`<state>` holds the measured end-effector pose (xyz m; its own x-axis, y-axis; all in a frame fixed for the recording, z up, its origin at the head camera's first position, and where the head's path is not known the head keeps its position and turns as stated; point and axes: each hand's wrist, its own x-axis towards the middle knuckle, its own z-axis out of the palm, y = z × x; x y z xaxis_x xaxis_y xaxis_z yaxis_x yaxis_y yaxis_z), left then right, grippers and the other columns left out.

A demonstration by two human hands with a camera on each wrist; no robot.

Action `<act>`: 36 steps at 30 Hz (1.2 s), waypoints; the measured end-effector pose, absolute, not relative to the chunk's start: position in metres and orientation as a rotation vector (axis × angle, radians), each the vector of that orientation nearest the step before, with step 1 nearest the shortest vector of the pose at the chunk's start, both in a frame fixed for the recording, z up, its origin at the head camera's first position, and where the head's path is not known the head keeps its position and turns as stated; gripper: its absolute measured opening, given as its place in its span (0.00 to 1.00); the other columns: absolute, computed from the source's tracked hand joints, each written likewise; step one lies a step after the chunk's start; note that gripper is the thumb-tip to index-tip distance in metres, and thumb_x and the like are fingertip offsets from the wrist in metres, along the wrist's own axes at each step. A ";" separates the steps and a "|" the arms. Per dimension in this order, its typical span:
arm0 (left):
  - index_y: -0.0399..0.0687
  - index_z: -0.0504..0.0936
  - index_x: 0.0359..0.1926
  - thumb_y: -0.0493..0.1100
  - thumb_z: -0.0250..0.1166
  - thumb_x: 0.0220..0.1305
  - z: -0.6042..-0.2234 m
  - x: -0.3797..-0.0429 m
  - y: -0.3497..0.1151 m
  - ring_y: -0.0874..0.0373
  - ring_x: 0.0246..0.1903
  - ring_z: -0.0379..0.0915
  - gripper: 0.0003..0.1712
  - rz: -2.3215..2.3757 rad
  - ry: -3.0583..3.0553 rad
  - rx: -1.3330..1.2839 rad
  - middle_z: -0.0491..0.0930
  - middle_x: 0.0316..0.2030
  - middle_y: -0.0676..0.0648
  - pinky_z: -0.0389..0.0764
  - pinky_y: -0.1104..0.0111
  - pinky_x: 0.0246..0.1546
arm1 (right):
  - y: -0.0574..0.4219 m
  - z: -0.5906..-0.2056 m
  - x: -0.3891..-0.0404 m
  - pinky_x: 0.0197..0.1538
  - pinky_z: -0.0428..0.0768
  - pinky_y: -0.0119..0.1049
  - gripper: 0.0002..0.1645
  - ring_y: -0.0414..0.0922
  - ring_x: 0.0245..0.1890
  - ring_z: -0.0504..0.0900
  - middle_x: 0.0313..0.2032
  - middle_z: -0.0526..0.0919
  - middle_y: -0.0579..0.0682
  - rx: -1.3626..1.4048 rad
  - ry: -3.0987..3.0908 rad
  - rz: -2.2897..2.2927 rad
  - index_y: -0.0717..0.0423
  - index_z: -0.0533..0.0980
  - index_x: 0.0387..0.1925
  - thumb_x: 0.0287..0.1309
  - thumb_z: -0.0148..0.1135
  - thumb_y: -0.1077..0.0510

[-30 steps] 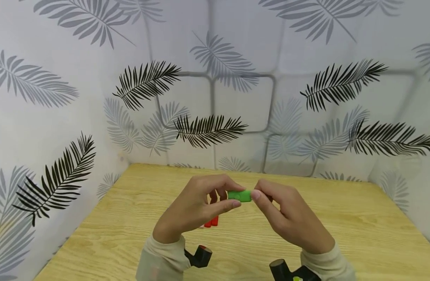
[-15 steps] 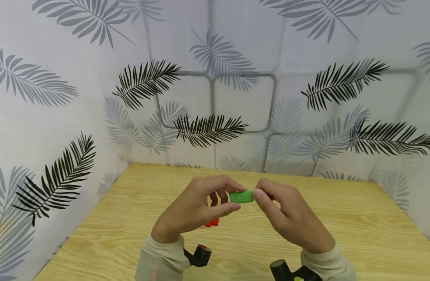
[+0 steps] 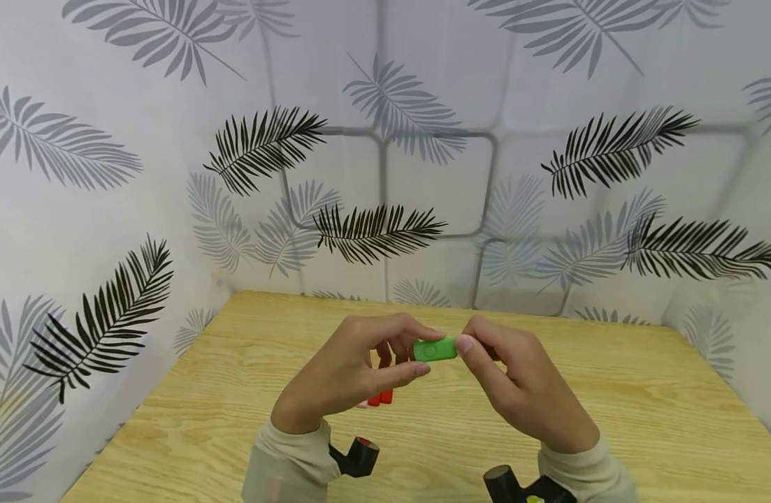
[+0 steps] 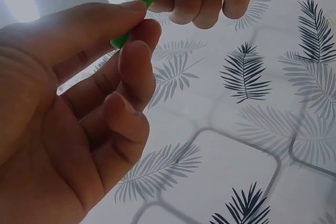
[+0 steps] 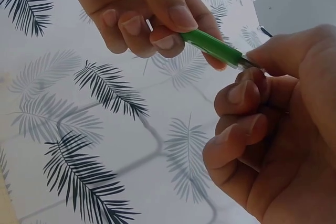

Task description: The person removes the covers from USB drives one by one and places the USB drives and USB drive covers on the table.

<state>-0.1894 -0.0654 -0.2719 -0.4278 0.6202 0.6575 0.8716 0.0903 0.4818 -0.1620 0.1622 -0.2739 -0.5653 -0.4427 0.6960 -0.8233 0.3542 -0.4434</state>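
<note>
A green USB flash drive (image 3: 435,348) with a round pivot mark on its face is held in the air between both hands. My left hand (image 3: 350,374) pinches its left end between thumb and fingertips. At the other end, the thumb and index finger of my right hand (image 3: 520,381) pinch its tip. The right wrist view shows a metal end (image 5: 251,62) protruding from the green body, right at the right fingertips. In the left wrist view the other left fingers (image 4: 123,119) curl loosely below the drive.
Small red pieces (image 3: 380,397) lie on the wood-grain table (image 3: 234,419) beyond the left wrist, partly hidden by that hand. Black camera mounts (image 3: 363,457) stick out from both wrists. A white leaf-patterned backdrop (image 3: 435,195) stands behind and along the sides.
The flash drive has turned a little in the fingers, so its round pivot mark shows more, and has shifted slightly right. Both hands have stayed nearly in place.
</note>
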 end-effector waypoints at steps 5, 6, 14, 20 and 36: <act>0.47 0.82 0.51 0.39 0.66 0.64 -0.272 -0.190 -0.067 0.67 0.26 0.71 0.15 -1.241 -2.085 -1.456 0.78 0.26 0.56 0.77 0.73 0.26 | 0.161 -0.275 -0.163 0.22 0.63 0.26 0.16 0.31 0.17 0.59 0.20 0.59 0.34 1.111 -2.154 1.102 0.44 0.70 0.27 0.66 0.53 0.68; 0.47 0.82 0.51 0.39 0.66 0.64 -0.272 -0.190 -0.068 0.67 0.26 0.71 0.14 -1.234 -2.085 -1.449 0.78 0.26 0.56 0.77 0.73 0.27 | 0.160 -0.275 -0.163 0.22 0.63 0.26 0.16 0.31 0.17 0.59 0.20 0.59 0.34 1.119 -2.155 1.099 0.44 0.69 0.27 0.66 0.53 0.68; 0.47 0.82 0.51 0.39 0.66 0.63 -0.271 -0.189 -0.068 0.67 0.27 0.73 0.15 -1.264 -2.084 -1.453 0.79 0.27 0.55 0.77 0.72 0.27 | 0.156 -0.274 -0.163 0.23 0.64 0.26 0.16 0.32 0.17 0.60 0.20 0.60 0.35 1.087 -2.105 1.096 0.45 0.71 0.27 0.65 0.54 0.69; 0.47 0.82 0.51 0.39 0.66 0.63 -0.271 -0.190 -0.071 0.67 0.26 0.72 0.14 -1.243 -2.078 -1.438 0.78 0.27 0.56 0.77 0.72 0.27 | 0.153 -0.274 -0.163 0.22 0.64 0.26 0.16 0.32 0.17 0.61 0.19 0.61 0.36 1.115 -2.091 1.106 0.46 0.70 0.26 0.64 0.54 0.69; 0.46 0.82 0.50 0.39 0.65 0.64 -0.270 -0.188 -0.071 0.66 0.26 0.71 0.14 -1.251 -2.087 -1.421 0.78 0.27 0.55 0.77 0.72 0.27 | 0.154 -0.275 -0.163 0.22 0.63 0.26 0.16 0.32 0.17 0.60 0.20 0.61 0.35 1.099 -2.101 1.080 0.46 0.70 0.27 0.64 0.54 0.69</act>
<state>-0.1876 -0.0706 -0.2699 -0.4529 0.5864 0.6716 0.8688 0.1211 0.4801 -0.1634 0.1543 -0.2753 -0.5289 -0.4209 0.7370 -0.8442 0.3498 -0.4061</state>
